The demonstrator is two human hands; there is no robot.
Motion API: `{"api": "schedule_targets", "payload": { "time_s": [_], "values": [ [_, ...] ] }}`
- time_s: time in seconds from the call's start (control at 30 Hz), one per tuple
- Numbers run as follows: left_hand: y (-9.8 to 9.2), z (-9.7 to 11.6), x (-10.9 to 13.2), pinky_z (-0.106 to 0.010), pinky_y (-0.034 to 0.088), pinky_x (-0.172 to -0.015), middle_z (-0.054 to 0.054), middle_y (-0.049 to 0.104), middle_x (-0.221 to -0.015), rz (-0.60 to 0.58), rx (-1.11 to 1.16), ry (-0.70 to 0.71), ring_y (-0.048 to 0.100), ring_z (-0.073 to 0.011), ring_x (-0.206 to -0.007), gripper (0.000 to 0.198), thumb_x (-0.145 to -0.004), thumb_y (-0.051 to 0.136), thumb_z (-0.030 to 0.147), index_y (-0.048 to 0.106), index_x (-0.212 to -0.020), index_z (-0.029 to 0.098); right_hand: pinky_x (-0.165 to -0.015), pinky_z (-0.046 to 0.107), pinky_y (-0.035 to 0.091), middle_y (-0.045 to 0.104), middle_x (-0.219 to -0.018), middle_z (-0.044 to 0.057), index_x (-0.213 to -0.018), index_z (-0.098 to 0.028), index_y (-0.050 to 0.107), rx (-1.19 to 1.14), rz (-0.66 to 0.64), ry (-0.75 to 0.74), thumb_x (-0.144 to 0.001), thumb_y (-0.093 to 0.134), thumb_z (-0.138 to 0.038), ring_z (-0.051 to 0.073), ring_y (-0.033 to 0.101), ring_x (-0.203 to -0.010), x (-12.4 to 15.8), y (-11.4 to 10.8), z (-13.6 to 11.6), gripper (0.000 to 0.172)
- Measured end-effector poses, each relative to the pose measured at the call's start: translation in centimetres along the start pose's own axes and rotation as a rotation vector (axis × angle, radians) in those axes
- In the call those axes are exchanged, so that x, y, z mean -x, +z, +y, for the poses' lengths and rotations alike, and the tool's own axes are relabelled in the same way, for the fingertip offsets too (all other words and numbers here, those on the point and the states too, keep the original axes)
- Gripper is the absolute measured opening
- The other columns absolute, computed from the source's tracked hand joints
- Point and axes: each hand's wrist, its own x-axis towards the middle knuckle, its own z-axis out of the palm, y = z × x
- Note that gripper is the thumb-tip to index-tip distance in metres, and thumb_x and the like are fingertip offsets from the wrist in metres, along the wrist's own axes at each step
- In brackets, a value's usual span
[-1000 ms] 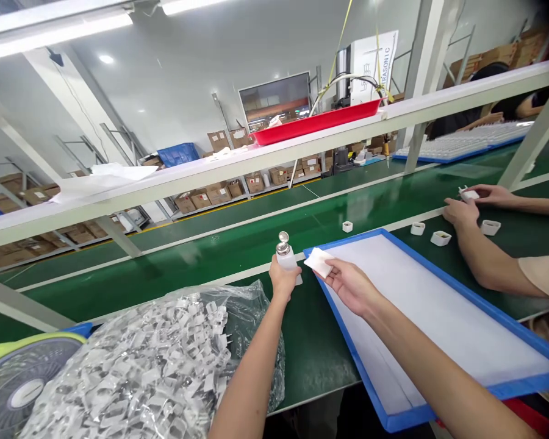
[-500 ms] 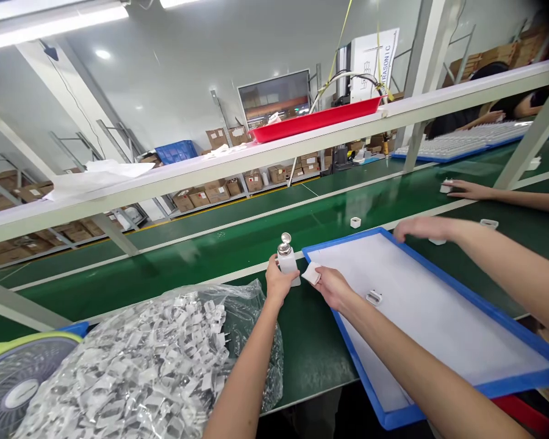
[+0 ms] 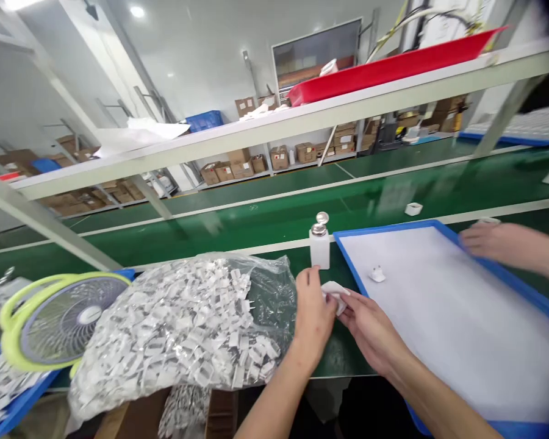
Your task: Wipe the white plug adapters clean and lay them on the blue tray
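Note:
A folded white cloth (image 3: 335, 288) is between my two hands in front of the bottle. My right hand (image 3: 368, 329) pinches it from the right. My left hand (image 3: 312, 311) is closed on its left side, with the thumb against it and the other fingers partly hidden. Just beyond my left fingertips a white pump bottle (image 3: 320, 251) stands upright, its metal lid flipped up. On the white sheet of the blue-rimmed tray (image 3: 462, 317) lies a small white plug part (image 3: 377, 274), right of my hands.
A clear plastic bag (image 3: 178, 317) of many white plug parts lies left, beside a green-rimmed fan (image 3: 68, 320). Another person's hand (image 3: 498, 247) reaches over the tray's right edge. One white part (image 3: 413, 209) sits on the green belt. A shelf beam (image 3: 238, 142) crosses above.
My left hand has let go of the bottle and come to the cloth. My right hand has brought the cloth nearer to me. The view has swung left; the other person's hand has shifted.

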Motion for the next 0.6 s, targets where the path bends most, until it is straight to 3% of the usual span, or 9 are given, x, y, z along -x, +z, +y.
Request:
{"api": "schedule_targets", "payload": {
  "time_s": [0.2, 0.37, 0.5, 0.6],
  "values": [
    [-0.6, 0.0, 3.0, -0.036, 0.04, -0.114, -0.014, 0.047, -0.145, -0.115, 0.032, -0.03, 0.044, -0.026, -0.137, 0.081, -0.072, 0.044, -0.004, 0.041, -0.149, 0.021, -0.087, 0.024, 0.062, 0.077, -0.114, 0.009, -0.103, -0.017, 0.079, 0.072, 0.043, 0.059, -0.081, 0.078, -0.028, 0.025, 0.07, -0.112, 2.0, -0.3, 2.1, 0.025],
    [-3.2, -1.9, 3.5, -0.038, 0.048, -0.109, -0.013, 0.05, -0.143, -0.216, -0.005, -0.085, 0.048, -0.0304, -0.135, 0.073, -0.077, 0.062, 0.008, 0.046, -0.146, 0.024, -0.086, 0.027, 0.065, 0.076, -0.115, 0.012, -0.102, -0.015, 0.077, -0.015, 0.227, 0.077, -0.086, 0.068, -0.014, 0.027, 0.071, -0.113, 1.1, -0.6, 0.9, 0.018],
    [-6.3, -4.4, 2.1, -0.036, 0.047, -0.108, -0.013, 0.059, -0.133, -0.13, -0.467, -0.097, 0.056, -0.0253, -0.125, 0.047, -0.087, 0.049, 0.0, 0.06, -0.129, 0.019, -0.086, 0.023, 0.064, 0.075, -0.118, 0.014, -0.103, -0.015, 0.075, -0.061, 0.328, 0.099, -0.087, 0.066, -0.013, 0.027, 0.07, -0.117, 1.3, -0.6, 0.3, 0.018],
    [-7.9, -6.6, 0.7, -0.053, 0.049, -0.1, -0.024, 0.058, -0.128, -0.028, -0.727, -0.241, 0.054, -0.0387, -0.124, 0.051, -0.083, 0.044, -0.006, 0.059, -0.13, 0.008, -0.084, 0.025, 0.065, 0.074, -0.119, 0.014, -0.105, -0.015, 0.074, -0.057, 0.315, 0.144, -0.086, 0.068, -0.013, 0.028, 0.07, -0.115, 1.6, -0.5, 0.6, 0.02]
  ]
}}
